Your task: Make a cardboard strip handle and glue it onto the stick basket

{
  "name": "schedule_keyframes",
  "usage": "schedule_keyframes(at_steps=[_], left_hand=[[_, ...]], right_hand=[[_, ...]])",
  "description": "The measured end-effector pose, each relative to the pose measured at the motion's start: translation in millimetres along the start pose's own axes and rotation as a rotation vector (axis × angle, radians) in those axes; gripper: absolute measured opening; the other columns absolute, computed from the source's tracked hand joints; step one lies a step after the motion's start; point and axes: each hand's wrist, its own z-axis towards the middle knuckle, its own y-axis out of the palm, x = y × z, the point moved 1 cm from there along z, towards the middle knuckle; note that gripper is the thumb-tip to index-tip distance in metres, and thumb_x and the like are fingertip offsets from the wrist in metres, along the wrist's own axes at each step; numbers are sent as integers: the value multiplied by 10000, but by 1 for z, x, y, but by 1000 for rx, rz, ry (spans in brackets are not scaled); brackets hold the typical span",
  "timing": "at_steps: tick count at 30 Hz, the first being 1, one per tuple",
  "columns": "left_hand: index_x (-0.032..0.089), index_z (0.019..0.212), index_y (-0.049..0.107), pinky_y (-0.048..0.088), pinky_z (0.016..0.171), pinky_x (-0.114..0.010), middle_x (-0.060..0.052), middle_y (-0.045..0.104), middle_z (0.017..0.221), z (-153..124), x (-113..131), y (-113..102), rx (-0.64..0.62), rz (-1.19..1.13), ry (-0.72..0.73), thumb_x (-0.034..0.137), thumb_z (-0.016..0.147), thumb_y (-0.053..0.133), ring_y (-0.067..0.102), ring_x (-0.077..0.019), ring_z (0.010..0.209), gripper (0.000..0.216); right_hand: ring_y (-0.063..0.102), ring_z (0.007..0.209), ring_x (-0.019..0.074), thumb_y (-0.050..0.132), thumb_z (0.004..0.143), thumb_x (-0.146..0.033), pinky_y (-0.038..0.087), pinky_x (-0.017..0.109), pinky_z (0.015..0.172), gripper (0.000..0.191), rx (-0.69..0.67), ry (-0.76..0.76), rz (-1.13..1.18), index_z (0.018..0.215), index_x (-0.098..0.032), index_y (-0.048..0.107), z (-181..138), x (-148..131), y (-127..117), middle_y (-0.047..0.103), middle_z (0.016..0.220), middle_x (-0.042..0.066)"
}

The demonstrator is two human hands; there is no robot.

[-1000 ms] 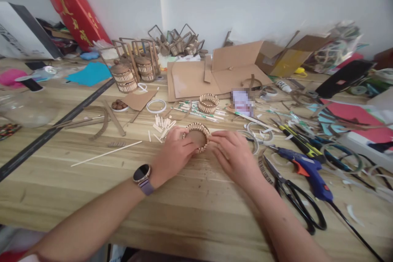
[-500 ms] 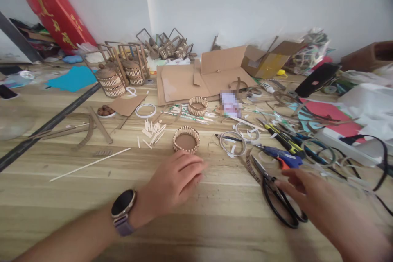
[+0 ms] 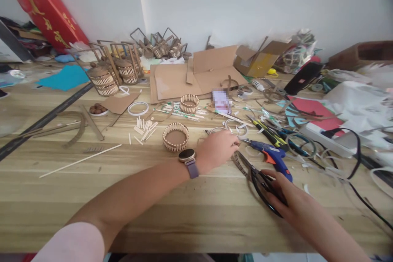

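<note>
My left hand (image 3: 218, 148), with a watch on its wrist, reaches right across the wooden table (image 3: 184, 213). Its fingers are curled down at the end of a corrugated cardboard strip (image 3: 237, 159), beside white paper rings (image 3: 236, 126). What they pinch is hidden. My right hand (image 3: 281, 194) lies over the handles of the black scissors (image 3: 256, 174), fingers closed around them. A small round basket of sticks with a cardboard base (image 3: 175, 136) stands alone just left of my left wrist. A blue glue gun (image 3: 270, 154) lies right behind the scissors.
A second stick ring (image 3: 189, 103), loose short sticks (image 3: 144, 126), a long thin stick (image 3: 80, 160), flat cardboard sheets (image 3: 190, 75) and finished baskets (image 3: 102, 78) fill the back. Pliers, cables, red paper (image 3: 316, 110) and scraps crowd the right side.
My left hand let go of the small basket and swung right to the cardboard strip. My right hand moved to the scissors and closed on their handles. The view shifted right.
</note>
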Motion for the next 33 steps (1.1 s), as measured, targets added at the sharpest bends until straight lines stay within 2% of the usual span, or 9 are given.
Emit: schedule_keyframes(at_steps=[4,7,12,17,23,25,27,30,33], left_hand=[[151,1123,630,500,778,-274,-20,685,881,-3,-3,5,18,-43,-18,162,884,558,629,-160,819,250],[164,925,692,492,786,-291,-32,672,852,-5,-4,6,-10,-27,-27,142,874,545,624,-180,827,157],[143,1176,630,481,873,-347,-121,606,1139,3,-5,6,27,4,-27,210,910,542,609,-224,954,288],[166,814,689,470,857,-332,-69,683,876,6,-9,13,-110,-9,24,129,897,509,623,-218,894,201],[157,840,684,478,844,-343,-88,711,917,-24,-17,14,-102,-76,-78,103,848,548,640,-239,917,146],[149,876,680,473,878,-357,-97,716,962,-33,-18,14,-60,-115,-156,92,850,537,643,-244,955,156],[143,911,670,477,891,-356,-100,717,990,-40,-17,14,-12,-169,-242,89,852,526,644,-240,985,165],[137,1008,642,527,742,-296,-68,717,877,-46,-16,17,12,-284,-357,88,858,488,685,-187,796,220],[125,1105,593,513,565,-227,-21,685,763,-48,-13,18,-9,-400,-410,92,865,461,670,-132,585,276]], right_hand=[[721,882,277,404,837,-419,561,395,769,416,-13,-31,-16,1153,-225,592,-4,3,-1,729,1058,123],[717,914,277,411,836,-403,561,403,794,409,3,-30,-25,1153,-235,609,-4,4,2,725,1077,113],[711,920,278,424,838,-379,558,418,801,399,-10,-44,-38,1160,-244,617,-3,1,1,722,1080,106],[704,929,274,423,840,-352,552,416,815,390,-14,-53,-37,1157,-241,620,-3,-1,0,719,1082,105],[692,990,292,471,837,-446,547,424,837,449,45,-23,56,1225,-256,595,-2,3,-2,712,1128,96],[695,944,297,534,800,-512,556,408,796,499,109,24,140,1219,-248,592,-6,2,-8,724,1052,97],[686,768,263,591,763,-576,562,366,678,557,133,69,290,1211,-246,579,-11,-2,-14,712,861,74],[523,453,186,566,686,-766,481,316,446,686,81,127,686,1143,-254,573,-22,-16,-10,551,559,-7],[431,358,152,476,422,-988,456,329,394,926,-196,190,1057,985,-265,608,-34,-29,16,449,473,-49]])
